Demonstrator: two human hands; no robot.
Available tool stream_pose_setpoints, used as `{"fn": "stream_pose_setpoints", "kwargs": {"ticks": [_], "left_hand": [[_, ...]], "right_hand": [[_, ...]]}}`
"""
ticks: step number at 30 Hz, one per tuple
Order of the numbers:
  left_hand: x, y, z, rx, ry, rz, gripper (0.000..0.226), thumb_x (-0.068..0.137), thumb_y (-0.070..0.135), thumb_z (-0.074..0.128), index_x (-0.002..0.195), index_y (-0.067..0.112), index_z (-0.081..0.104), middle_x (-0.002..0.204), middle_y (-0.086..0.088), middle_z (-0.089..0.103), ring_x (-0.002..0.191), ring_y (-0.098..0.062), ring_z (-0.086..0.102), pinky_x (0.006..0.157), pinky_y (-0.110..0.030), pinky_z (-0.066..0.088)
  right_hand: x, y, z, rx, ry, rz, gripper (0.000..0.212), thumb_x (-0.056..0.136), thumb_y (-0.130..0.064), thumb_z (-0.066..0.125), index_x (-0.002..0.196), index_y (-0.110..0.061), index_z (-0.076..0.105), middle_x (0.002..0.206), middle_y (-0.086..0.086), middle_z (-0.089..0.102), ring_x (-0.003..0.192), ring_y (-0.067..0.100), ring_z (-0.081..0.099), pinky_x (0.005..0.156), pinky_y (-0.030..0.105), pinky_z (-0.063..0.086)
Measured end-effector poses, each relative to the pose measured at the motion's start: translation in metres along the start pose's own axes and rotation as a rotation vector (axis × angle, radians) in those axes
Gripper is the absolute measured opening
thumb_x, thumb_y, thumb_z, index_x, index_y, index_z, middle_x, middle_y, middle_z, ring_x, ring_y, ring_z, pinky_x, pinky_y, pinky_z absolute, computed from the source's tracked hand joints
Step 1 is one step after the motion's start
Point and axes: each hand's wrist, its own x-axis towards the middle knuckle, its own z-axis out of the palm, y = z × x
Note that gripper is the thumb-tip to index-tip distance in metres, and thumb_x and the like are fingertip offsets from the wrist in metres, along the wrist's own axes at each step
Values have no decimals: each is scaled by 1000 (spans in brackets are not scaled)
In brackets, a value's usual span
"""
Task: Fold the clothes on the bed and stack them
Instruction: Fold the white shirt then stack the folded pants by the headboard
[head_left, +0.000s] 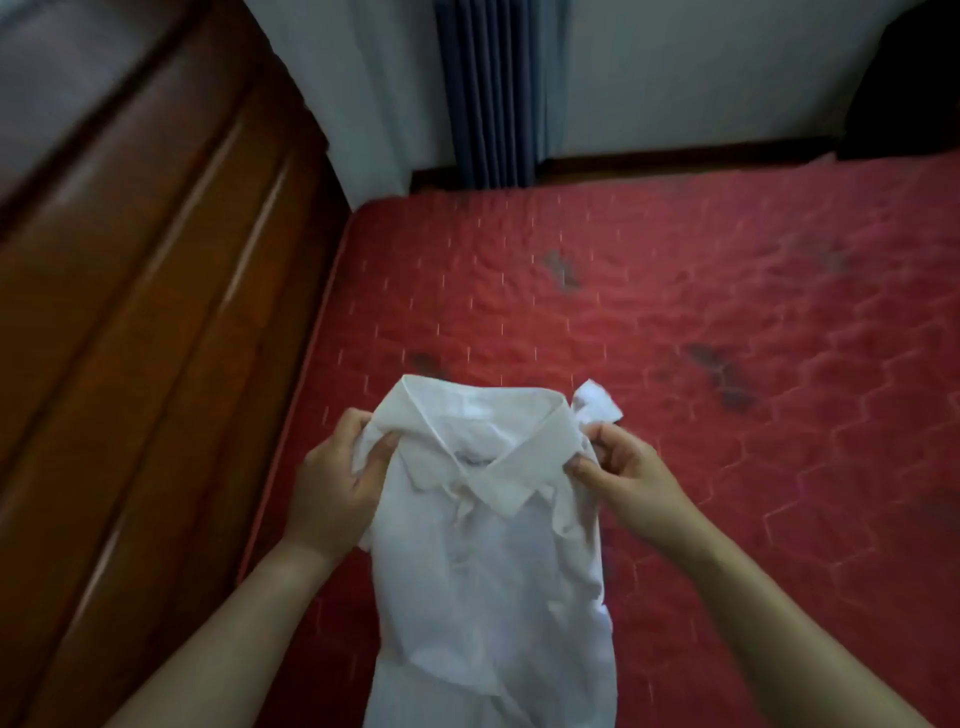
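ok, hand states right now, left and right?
Left hand: closed, gripping the white shirt at its left shoulder.
Right hand: closed, pinching the same shirt at its right shoulder.

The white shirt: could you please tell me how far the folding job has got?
Done: no folded stack shows on the red mattress. In hand: the left hand and right hand pinch the white shirt near its collar, holding it up. Left: folding it and laying it down.

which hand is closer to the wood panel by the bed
Left. The left hand grips the shirt on the side next to the wood panel; the right hand pinches its other shoulder, farther away over the bed.
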Motion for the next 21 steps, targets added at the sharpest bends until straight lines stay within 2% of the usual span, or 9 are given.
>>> {"fn": "stream_pose_setpoints", "kwargs": {"ticks": [3,5,7,9,12,14,16,19,21], "left_hand": [[-10,56,-51,-45,27,10,21,90,46,52,90,26,52,71,13,62,67,0,60,51,-15,42],[-18,85,-79,-59,28,41,19,89,45,49,90,27,52,70,11,62,64,-1,60,50,-17,43],[-24,106,-104,-52,44,91,19,89,47,47,88,28,51,69,10,61,63,-1,60,49,-17,43],[-34,119,-126,-30,26,125,19,89,50,45,86,31,49,67,10,60,60,-3,59,49,-21,45],[-49,133,-158,70,-5,214,22,89,51,43,85,30,50,65,8,59,55,-6,57,49,-36,51],[-56,147,-181,82,43,284,25,89,48,44,81,25,51,63,7,55,54,-7,54,48,-33,49],[-59,165,-206,62,116,353,25,90,44,50,74,25,48,59,6,49,51,-9,49,45,-27,40],[-63,186,-244,21,217,453,25,88,41,53,70,25,45,55,5,45,48,-12,45,43,-21,32],[-70,185,-262,44,100,429,30,89,45,47,74,19,52,58,0,54,51,-14,51,46,-25,37]], "right_hand": [[-42,-68,3,122,-70,-2,22,82,-3,58,102,-11,63,82,-6,71,74,4,64,63,15,48],[-67,-99,14,26,-81,-42,24,81,-9,61,103,-17,66,90,-8,71,83,7,66,70,20,52],[-87,-118,28,-202,-12,-117,17,84,-7,63,85,-23,69,73,-17,67,69,-2,60,63,21,48],[-103,-129,37,-317,120,-165,25,86,-8,63,69,-28,64,57,-21,58,55,-8,48,56,17,39],[-125,-158,43,-286,226,-247,22,87,-11,62,72,-26,66,62,-16,61,60,-4,52,57,19,41],[-139,-184,46,-325,280,-331,21,89,-12,60,72,-24,64,62,-14,59,58,-1,50,56,20,41],[-153,-221,54,-391,344,-481,20,90,-15,58,75,-27,63,64,-16,59,56,-4,50,52,10,37],[-177,-268,66,-535,481,-732,11,91,-30,53,87,-27,63,70,-12,62,62,0,56,51,11,38],[-196,-277,75,-651,527,-769,11,92,-32,53,90,-27,62,67,-8,62,60,6,57,51,17,40]]}}
